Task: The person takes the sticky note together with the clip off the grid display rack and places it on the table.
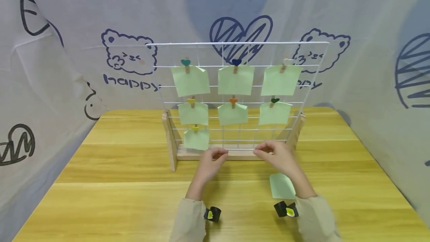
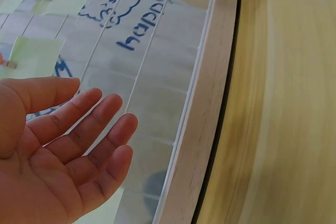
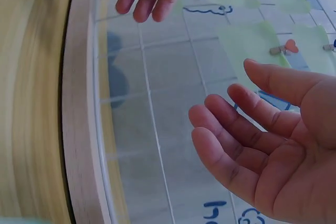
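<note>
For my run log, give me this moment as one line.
left hand: open, empty | right hand: open, empty | both at wire grid board base | loose green note on table

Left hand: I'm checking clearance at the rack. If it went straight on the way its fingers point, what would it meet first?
Probably the wire grid. The left hand is open and empty, with its fingers aimed at the bare wires just above the wooden base. The gap is hard to judge.

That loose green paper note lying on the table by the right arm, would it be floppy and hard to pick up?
The green note looks thin and lies flat on the wooden table, so it would probably flop and weigh almost nothing. With no raised edge showing, fingers may slide it before lifting it. It seems unlikely to roll or tip.
</note>
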A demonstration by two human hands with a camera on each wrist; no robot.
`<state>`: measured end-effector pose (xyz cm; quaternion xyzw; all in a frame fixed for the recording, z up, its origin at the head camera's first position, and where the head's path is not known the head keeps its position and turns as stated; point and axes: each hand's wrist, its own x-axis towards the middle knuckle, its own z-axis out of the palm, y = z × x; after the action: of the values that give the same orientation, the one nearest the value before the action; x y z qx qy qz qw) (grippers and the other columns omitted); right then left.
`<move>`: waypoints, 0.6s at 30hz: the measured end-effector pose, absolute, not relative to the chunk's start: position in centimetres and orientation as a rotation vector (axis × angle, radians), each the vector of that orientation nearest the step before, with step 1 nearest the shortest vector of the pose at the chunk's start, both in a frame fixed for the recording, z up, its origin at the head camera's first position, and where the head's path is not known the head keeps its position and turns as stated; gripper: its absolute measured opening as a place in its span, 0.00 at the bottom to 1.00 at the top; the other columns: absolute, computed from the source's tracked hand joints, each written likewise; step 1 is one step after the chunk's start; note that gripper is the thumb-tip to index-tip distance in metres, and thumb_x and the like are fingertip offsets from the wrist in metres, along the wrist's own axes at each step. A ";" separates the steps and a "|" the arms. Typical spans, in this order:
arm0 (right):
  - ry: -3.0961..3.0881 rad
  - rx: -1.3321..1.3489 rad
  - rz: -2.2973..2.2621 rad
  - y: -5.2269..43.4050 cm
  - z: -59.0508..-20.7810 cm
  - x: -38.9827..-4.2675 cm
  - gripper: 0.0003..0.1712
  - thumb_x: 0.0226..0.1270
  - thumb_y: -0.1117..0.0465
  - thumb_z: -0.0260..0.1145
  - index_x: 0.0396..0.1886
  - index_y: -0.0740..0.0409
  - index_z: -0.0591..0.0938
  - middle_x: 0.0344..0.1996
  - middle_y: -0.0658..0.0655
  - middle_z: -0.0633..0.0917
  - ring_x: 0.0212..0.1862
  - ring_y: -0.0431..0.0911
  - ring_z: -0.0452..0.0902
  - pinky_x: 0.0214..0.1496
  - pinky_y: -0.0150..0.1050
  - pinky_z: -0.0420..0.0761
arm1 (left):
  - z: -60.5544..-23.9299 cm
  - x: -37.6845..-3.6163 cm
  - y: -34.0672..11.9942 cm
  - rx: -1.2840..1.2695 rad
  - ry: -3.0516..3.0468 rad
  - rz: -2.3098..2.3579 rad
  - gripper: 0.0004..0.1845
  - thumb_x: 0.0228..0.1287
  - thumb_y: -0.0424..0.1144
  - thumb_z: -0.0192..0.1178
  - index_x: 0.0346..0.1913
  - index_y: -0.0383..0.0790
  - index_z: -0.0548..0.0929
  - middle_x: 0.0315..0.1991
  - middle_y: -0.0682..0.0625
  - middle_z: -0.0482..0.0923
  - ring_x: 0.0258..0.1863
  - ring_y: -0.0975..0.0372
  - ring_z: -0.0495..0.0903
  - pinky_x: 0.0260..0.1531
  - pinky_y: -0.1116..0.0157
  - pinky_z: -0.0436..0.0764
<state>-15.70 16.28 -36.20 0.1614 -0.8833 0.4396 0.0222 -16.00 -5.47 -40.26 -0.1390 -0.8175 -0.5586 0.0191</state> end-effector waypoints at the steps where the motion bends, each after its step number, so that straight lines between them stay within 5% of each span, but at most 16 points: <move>1: -2.731 0.506 1.385 16.0 -36.1 -15.8 0.11 0.60 0.60 0.62 0.34 0.65 0.80 0.26 0.53 0.81 0.30 0.45 0.75 0.27 0.33 0.75 | -40.2 -16.0 -5.7 -0.425 -2.529 -1.735 0.09 0.62 0.31 0.53 0.40 0.28 0.80 0.35 0.41 0.79 0.36 0.54 0.76 0.39 0.60 0.75; 18: -2.620 0.612 1.546 11.0 -34.9 -16.8 0.07 0.59 0.63 0.63 0.32 0.65 0.80 0.27 0.55 0.81 0.29 0.47 0.76 0.27 0.39 0.79 | -40.1 -16.1 -8.8 -0.257 -2.493 -1.680 0.10 0.61 0.31 0.54 0.40 0.26 0.80 0.35 0.42 0.79 0.35 0.54 0.77 0.36 0.60 0.76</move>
<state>-16.82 11.05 -34.91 0.1971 -0.8441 0.4982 0.0190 -16.08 -8.79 -40.12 -0.0849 -0.8246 -0.5558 0.0622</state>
